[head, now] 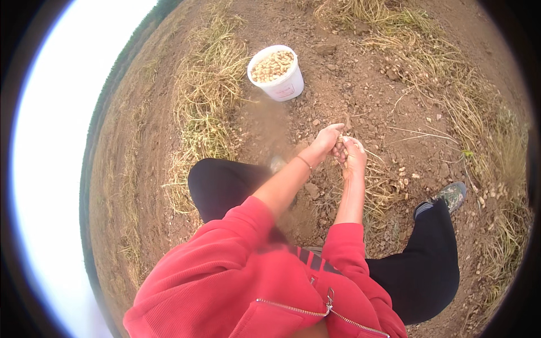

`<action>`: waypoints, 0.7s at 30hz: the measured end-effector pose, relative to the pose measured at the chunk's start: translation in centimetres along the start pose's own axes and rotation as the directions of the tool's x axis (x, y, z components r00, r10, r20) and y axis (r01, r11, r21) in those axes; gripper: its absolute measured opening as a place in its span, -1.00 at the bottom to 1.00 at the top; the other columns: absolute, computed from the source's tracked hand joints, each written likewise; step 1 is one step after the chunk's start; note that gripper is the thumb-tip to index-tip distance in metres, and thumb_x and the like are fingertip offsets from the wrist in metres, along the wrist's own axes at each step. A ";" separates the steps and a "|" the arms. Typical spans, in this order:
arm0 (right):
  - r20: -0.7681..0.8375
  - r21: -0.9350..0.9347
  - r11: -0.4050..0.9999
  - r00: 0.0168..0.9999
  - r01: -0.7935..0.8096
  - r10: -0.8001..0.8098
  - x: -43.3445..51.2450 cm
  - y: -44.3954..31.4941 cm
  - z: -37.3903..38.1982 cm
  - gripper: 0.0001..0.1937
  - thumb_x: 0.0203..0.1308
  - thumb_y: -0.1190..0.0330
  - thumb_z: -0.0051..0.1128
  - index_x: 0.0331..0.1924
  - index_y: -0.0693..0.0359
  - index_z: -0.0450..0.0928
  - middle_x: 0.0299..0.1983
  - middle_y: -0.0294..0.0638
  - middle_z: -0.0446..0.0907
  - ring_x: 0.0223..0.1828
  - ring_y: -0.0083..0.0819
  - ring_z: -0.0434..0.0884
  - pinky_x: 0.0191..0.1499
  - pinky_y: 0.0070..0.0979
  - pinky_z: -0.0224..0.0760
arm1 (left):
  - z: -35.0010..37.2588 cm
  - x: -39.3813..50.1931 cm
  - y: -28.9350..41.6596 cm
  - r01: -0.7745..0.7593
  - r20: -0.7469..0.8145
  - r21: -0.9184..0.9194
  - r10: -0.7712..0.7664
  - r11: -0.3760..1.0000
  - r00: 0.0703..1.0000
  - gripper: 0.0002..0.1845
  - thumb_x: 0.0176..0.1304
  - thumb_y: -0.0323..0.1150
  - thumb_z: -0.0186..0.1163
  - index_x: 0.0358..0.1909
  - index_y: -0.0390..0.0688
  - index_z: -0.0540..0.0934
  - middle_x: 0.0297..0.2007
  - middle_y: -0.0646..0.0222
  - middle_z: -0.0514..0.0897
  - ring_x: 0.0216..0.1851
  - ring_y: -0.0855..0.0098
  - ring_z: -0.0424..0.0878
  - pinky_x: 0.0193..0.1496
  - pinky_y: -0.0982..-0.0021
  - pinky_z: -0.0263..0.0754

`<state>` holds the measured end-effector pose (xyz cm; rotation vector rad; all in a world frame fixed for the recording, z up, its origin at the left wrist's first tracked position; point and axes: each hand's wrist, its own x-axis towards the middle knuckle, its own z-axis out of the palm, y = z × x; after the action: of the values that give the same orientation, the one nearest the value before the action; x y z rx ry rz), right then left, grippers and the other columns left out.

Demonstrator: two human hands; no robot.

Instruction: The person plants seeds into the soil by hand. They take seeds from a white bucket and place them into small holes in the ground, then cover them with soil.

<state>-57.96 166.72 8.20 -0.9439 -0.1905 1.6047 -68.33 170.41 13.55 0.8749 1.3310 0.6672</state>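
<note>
Both hands meet in front of me, low over the soil. My left hand (327, 140) is curled around several unshelled peanuts (340, 148), with one finger pointing outward. Pressed close against it, my right hand (356, 158) has its thumb over the peanuts and pale pods showing at its fingers. The palms and the inner fingers are partly hidden. Beyond the hands stands a white plastic bucket (284, 89), upright on the ground and filled nearly to the rim with peanuts (272, 66).
Dried peanut plants (380, 190) lie beside my right forearm, with loose peanuts (402, 179) on the soil near them. Rows of pulled plants (207, 101) run along the left and right. My shoe (453, 197) rests at the right. Clods (325, 49) dot the brown soil.
</note>
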 end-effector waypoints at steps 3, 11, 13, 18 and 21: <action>-0.068 0.053 0.999 0.998 0.015 -0.011 0.3 0.2 -0.4 -0.88 0.31 0.35 0.22 -0.23 0.20 0.54 -0.55 -0.39 0.48 -0.69 -0.69 0.35 -0.67 -0.70 0.13 | 0.4 0.6 -2.0 0.000 -0.031 -0.049 -0.001 0.999 1.000 -0.54 0.51 -0.31 -0.20 0.37 -0.22 0.30 -0.45 0.50 0.54 -0.56 0.56 0.44 -0.44 0.51 0.41; -0.191 -0.171 0.941 0.927 0.293 -0.323 -0.4 2.4 1.5 -0.74 0.43 0.17 0.03 -0.20 0.19 0.59 -0.37 -0.39 0.55 -0.43 -0.67 0.49 -0.45 -0.62 0.32 | 1.2 3.1 -7.4 0.111 0.163 -0.771 0.025 0.627 0.986 -0.64 0.53 -0.05 -0.09 -0.12 -0.12 0.55 -0.34 0.46 0.61 -0.38 0.50 0.51 -0.29 0.44 0.48; -0.062 -0.493 0.786 0.886 0.373 -0.460 -0.8 3.2 1.9 -0.71 0.41 0.21 0.02 -0.13 0.27 0.64 -0.20 -0.24 0.63 -0.11 -0.38 0.56 -0.01 -0.40 0.39 | 0.7 3.0 -7.1 0.107 0.085 -0.806 -0.066 0.582 0.994 -0.61 0.50 0.01 -0.05 -0.17 -0.09 0.57 -0.35 0.46 0.62 -0.35 0.49 0.55 -0.27 0.40 0.52; 0.251 -0.745 0.415 0.795 0.523 -0.552 -0.3 5.3 2.2 -0.69 0.36 0.23 0.02 -0.06 0.25 0.67 0.10 -0.17 0.62 0.29 -0.18 0.41 0.42 -0.22 0.08 | -0.5 2.0 -7.5 0.055 -0.028 -0.769 -0.120 0.636 0.992 -0.56 0.39 0.04 0.13 0.06 -0.06 0.61 -0.02 0.04 0.67 0.02 0.26 0.63 0.13 0.19 0.54; 0.345 -0.816 0.270 0.804 0.512 -0.483 0.4 6.2 2.3 -0.67 0.37 0.22 -0.03 0.03 0.20 0.65 0.19 -0.21 0.58 0.39 -0.18 0.34 0.51 -0.19 -0.09 | -1.4 3.4 -9.7 0.199 0.211 -0.967 0.063 0.156 0.975 -0.64 0.45 -0.03 0.00 -0.20 -0.11 0.59 -0.19 0.26 0.69 -0.12 0.18 0.64 0.07 0.07 0.57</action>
<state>-64.13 166.16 5.90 -1.4542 -1.3616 0.8007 -69.95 168.32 3.49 -0.2732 0.4333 1.1375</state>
